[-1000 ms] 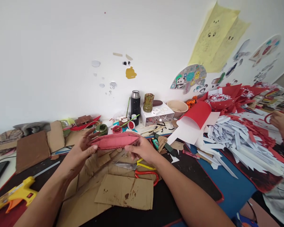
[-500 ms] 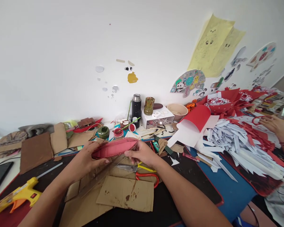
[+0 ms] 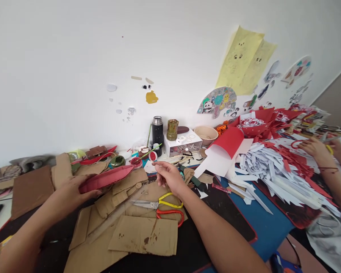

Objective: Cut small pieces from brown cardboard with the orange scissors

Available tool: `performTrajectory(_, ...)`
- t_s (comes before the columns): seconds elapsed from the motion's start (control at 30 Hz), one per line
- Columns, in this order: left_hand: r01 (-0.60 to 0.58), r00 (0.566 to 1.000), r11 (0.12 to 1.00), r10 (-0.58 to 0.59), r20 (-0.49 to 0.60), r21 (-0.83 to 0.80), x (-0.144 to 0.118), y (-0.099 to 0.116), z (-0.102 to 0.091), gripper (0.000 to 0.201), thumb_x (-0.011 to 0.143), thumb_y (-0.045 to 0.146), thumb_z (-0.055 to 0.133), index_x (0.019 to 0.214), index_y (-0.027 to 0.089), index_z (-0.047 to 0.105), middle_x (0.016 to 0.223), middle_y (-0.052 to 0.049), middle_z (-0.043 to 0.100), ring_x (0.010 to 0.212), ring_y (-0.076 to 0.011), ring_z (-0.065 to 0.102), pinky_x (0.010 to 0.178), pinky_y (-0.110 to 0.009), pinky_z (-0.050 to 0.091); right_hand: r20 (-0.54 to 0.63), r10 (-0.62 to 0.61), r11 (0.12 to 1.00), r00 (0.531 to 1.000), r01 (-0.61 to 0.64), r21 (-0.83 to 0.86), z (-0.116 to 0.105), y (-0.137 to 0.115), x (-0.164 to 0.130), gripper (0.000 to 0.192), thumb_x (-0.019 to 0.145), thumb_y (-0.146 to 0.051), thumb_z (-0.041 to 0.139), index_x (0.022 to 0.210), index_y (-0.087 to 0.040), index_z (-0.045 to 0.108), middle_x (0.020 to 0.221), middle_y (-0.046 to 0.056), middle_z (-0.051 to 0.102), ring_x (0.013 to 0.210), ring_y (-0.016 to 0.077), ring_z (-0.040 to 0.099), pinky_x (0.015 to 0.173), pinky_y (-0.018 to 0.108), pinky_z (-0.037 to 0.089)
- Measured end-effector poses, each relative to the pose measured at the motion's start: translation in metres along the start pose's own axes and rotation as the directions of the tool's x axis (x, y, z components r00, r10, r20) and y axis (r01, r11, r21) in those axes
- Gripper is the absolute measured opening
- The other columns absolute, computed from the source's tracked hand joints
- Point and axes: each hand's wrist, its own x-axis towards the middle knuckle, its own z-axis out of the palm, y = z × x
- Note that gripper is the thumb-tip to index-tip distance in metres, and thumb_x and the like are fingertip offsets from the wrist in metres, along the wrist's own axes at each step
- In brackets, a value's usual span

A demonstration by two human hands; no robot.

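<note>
Red cardboard boat (image 3: 106, 178), left-centre over brown scraps (image 3: 122, 189), gripped at its left end by left hand (image 3: 69, 193); right hand (image 3: 169, 176) loosely open, empty; likely light, stiff, crushable—hold by ends.

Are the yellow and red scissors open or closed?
Closed: the yellow-and-red-handled scissors lie flat on brown cardboard, blades together.
</note>
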Motion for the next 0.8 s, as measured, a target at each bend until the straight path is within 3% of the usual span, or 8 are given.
performTrajectory(0.1, -0.072, 0.997, 0.997, 0.072, 0.004, 0.018, 0.006, -0.009, 0.007, 0.05, 0.04, 0.056, 0.1, 0.082, 0.036, 0.08, 0.083, -0.003, 0.081, 0.097, -0.0441, 0.074, 0.086, -0.044, 0.062, -0.014, -0.017, 1.0, 1.0, 0.017, -0.009, -0.001, 0.001, 0.001, 0.063, 0.083, -0.065, 0.081, 0.12, -0.015, 0.073, 0.059, -0.007, 0.061, 0.044, 0.0107, 0.054, 0.042, 0.021, 0.031)
performTrajectory(0.2, -0.13, 0.991, 0.988, 0.129, 0.021, 0.089, 0.014, -0.019, 0.011, 0.048, 0.04, 0.055, 0.095, 0.081, 0.038, 0.078, 0.084, -0.003, 0.082, 0.095, -0.0452, 0.074, 0.085, -0.045, 0.061, -0.018, -0.023, 0.999, 1.0, 0.023, -0.03, 0.0, 0.002, 0.002, 0.061, 0.083, -0.064, 0.081, 0.119, -0.015, 0.073, 0.058, -0.007, 0.061, 0.044, 0.011, 0.055, 0.042, 0.021, 0.032)
performTrajectory(0.37, -0.164, 0.98, 0.96, 0.132, 0.149, 0.226, 0.026, -0.029, 0.007, 0.048, 0.056, 0.062, 0.087, 0.092, 0.034, 0.074, 0.096, -0.007, 0.086, 0.104, -0.0497, 0.075, 0.098, -0.056, 0.058, 0.023, -0.03, 0.995, 0.999, 0.032, -0.099, 0.004, 0.006, 0.001, 0.056, 0.087, -0.064, 0.079, 0.115, -0.016, 0.074, 0.056, -0.007, 0.06, 0.044, 0.0112, 0.055, 0.045, 0.023, 0.035)
performTrajectory(0.57, -0.15, 0.978, 0.953, 0.105, 0.178, 0.265, 0.029, -0.041, 0.004, 0.042, 0.064, 0.068, 0.081, 0.089, 0.036, 0.071, 0.091, -0.001, 0.085, 0.101, -0.0441, 0.075, 0.095, -0.051, 0.058, 0.058, -0.086, 0.983, 0.995, 0.094, -0.156, 0.006, 0.013, 0.0, 0.043, 0.095, -0.053, 0.076, 0.115, -0.016, 0.075, 0.06, -0.006, 0.061, 0.045, 0.0105, 0.053, 0.048, 0.022, 0.038)
performTrajectory(0.7, -0.21, 0.967, 0.928, 0.152, 0.203, 0.308, 0.028, -0.049, 0.005, 0.062, 0.074, 0.083, 0.07, 0.1, 0.027, 0.072, 0.111, -0.006, 0.086, 0.111, -0.0404, 0.075, 0.102, -0.049, 0.058, 0.053, -0.097, 0.972, 0.994, 0.106, -0.21, 0.007, 0.016, 0.0, 0.028, 0.1, -0.04, 0.072, 0.113, -0.016, 0.076, 0.06, -0.007, 0.061, 0.045, 0.0104, 0.054, 0.049, 0.022, 0.043)
performTrajectory(0.8, -0.244, 0.967, 0.889, 0.19, 0.171, 0.389, 0.027, -0.053, 0.007, 0.086, 0.077, 0.097, 0.054, 0.102, 0.018, 0.074, 0.104, -0.006, 0.085, 0.104, -0.0342, 0.078, 0.099, -0.045, 0.061, 0.042, -0.088, 0.968, 0.995, 0.095, -0.232, 0.009, 0.016, -0.001, 0.019, 0.102, -0.032, 0.07, 0.111, -0.017, 0.076, 0.059, -0.007, 0.061, 0.045, 0.0102, 0.054, 0.05, 0.021, 0.044)
